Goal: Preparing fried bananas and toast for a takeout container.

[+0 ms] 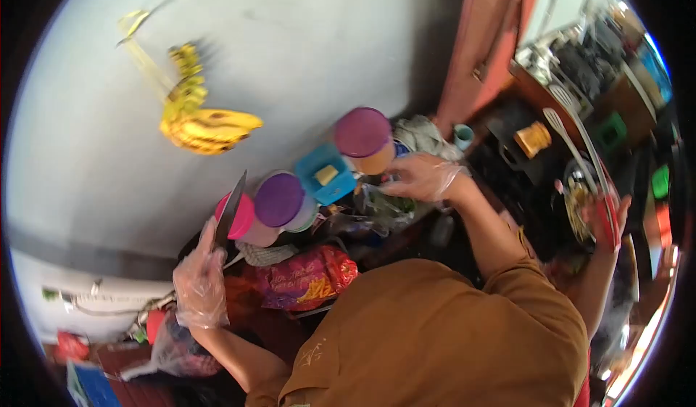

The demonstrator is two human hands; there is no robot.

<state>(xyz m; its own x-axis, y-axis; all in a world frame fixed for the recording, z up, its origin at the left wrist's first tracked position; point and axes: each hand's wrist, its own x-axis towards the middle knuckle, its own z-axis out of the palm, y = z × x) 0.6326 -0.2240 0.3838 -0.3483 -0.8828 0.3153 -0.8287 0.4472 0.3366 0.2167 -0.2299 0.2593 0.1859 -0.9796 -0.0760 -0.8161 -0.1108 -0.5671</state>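
My left hand (201, 282), in a clear plastic glove, grips a kitchen knife (231, 211) by its handle, the blade pointing up in front of the wall. My right hand (427, 177), gloved the same way, reaches over the clutter with its fingers apart. Just below its fingertips lies a clear plastic bag (389, 205) with something green inside; whether they touch is unclear. Near that hand stands a tub with a maroon lid (362, 132). Beside the tub, a pale yellow block (326, 175) sits on a blue container (311, 172). A purple-lidded tub (279, 200) and a pink lid (237, 216) are closest to the knife.
Bananas (209, 129) hang on the wall. A red-and-purple food packet (307, 277) lies before my body. To the right, another person's hand (603, 216) is by red-handled tongs (610, 211) and a pan (577, 205). Browned bread (533, 139) rests on a dark cooking surface.
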